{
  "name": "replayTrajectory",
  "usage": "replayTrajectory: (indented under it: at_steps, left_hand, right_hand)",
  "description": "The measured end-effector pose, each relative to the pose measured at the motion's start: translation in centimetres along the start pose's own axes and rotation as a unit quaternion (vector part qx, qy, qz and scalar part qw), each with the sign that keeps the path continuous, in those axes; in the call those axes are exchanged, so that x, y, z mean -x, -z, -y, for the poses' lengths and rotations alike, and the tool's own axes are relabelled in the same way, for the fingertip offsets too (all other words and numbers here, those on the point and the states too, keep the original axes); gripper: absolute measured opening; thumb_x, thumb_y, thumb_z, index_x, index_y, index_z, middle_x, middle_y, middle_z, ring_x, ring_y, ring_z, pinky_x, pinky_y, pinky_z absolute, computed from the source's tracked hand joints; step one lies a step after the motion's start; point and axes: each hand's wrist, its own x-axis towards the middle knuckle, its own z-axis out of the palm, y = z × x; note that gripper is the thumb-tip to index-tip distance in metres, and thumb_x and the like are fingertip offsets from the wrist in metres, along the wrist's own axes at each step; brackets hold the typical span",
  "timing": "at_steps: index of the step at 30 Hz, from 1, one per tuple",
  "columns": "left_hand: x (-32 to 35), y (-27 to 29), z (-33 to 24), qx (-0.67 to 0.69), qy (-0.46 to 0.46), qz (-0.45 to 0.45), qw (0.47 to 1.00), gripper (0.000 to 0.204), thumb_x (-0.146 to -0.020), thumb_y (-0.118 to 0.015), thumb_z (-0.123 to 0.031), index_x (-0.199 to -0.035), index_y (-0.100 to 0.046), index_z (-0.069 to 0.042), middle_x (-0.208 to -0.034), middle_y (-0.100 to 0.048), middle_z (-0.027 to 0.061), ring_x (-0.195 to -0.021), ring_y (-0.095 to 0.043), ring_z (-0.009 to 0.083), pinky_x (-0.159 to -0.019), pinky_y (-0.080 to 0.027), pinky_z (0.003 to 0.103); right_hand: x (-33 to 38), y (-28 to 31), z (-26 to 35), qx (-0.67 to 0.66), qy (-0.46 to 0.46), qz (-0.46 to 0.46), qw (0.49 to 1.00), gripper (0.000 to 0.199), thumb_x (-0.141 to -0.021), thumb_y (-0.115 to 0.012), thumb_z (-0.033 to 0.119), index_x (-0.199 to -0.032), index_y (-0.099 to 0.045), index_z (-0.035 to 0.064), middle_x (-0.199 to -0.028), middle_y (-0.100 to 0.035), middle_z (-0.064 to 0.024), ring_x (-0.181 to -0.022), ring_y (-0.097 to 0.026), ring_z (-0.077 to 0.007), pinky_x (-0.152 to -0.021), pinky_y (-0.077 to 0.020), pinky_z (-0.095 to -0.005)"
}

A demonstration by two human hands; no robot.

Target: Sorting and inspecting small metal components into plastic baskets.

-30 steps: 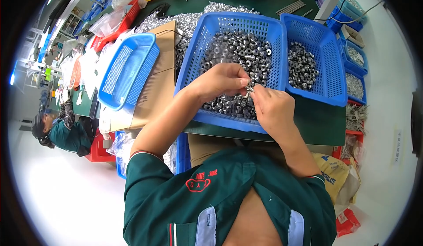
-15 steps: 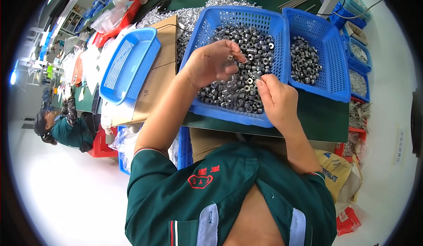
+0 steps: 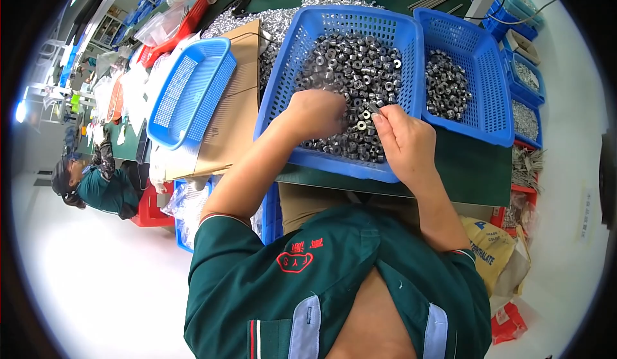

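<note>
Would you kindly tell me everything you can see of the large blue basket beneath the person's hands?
The large blue basket looks like moulded plastic: rectangular, open-topped, with a smooth rim and small holes through its walls. It stands upright near the front edge of the dark green table. Many silvery, ring-shaped parts lie inside. The left hand, blurred, hides some of its inside, and the right hand partly hides its near right corner; whether either touches it is unclear.

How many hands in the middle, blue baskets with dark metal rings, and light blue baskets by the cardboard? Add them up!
Hands: 2 (left hand, right hand)
Blue baskets with dark metal rings: 2 (bigger basket, smaller basket)
Light blue basket by the cardboard: 1
Total: 5
</note>
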Motion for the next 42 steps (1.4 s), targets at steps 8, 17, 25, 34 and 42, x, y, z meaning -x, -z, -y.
replayTrajectory:
  at_steps: [8,17,25,34,42]
  left_hand:
    - [-0.5,-1.5,0.5,-0.003,0.008,-0.044,0.999,0.017,-0.075,-0.065,-0.023,-0.085,-0.067,-0.010,-0.078,-0.067,0.0139,-0.078,-0.065,0.0333,-0.069,-0.050,0.045]
    - [-0.1,-0.9,-0.3,-0.041,0.035,0.006,0.999,0.020,-0.076,-0.065,-0.027,-0.088,-0.068,-0.010,-0.082,-0.067,0.0147,-0.082,-0.065,0.0340,-0.071,-0.051,0.045]
    - [0.0,0.3,1.7,0.549,-0.047,0.023,0.834,0.022,-0.095,-0.056,-0.024,-0.100,-0.061,-0.003,-0.080,-0.059,-0.0003,-0.066,-0.049,0.0064,-0.059,-0.038,0.022]
    - [0.7,0.7,0.4,0.686,-0.094,0.058,0.719,0.020,-0.094,-0.058,-0.016,-0.106,-0.060,0.000,-0.083,-0.063,0.0042,-0.068,-0.054,0.0058,-0.059,-0.038,0.018]
    - [0.3,0.3,1.0,0.651,-0.066,0.092,0.751,0.020,-0.092,-0.062,-0.021,-0.094,-0.061,0.000,-0.079,-0.061,0.0044,-0.068,-0.054,0.0079,-0.058,-0.040,0.020]
  right_hand:
    - [0.1,0.1,0.2,-0.003,-0.004,-0.002,1.000,0.015,-0.090,-0.060,0.020,-0.082,-0.056,0.0078,-0.057,-0.056,-0.0108,-0.050,-0.056,-0.0308,-0.045,-0.0392,-0.0405]
    - [0.1,-0.1,0.1,-0.011,0.002,-0.010,1.000,0.016,-0.091,-0.060,0.020,-0.081,-0.056,0.0077,-0.057,-0.055,-0.0109,-0.050,-0.056,-0.0308,-0.046,-0.0392,-0.0407]
    - [0.0,0.1,0.2,-0.014,-0.006,-0.003,1.000,0.016,-0.091,-0.059,0.020,-0.081,-0.056,0.0076,-0.057,-0.056,-0.0108,-0.050,-0.056,-0.0305,-0.046,-0.0396,-0.0404]
    - [-0.1,0.1,0.2,0.016,0.011,0.030,0.999,0.019,-0.090,-0.060,0.020,-0.077,-0.054,0.0081,-0.056,-0.055,-0.0101,-0.050,-0.056,-0.0298,-0.045,-0.0398,-0.0407]
    - [0.1,0.3,0.5,0.093,0.067,0.059,0.992,0.009,-0.083,-0.064,0.013,-0.084,-0.058,0.0060,-0.063,-0.056,-0.0084,-0.056,-0.058,-0.0271,-0.051,-0.0422,-0.0380]
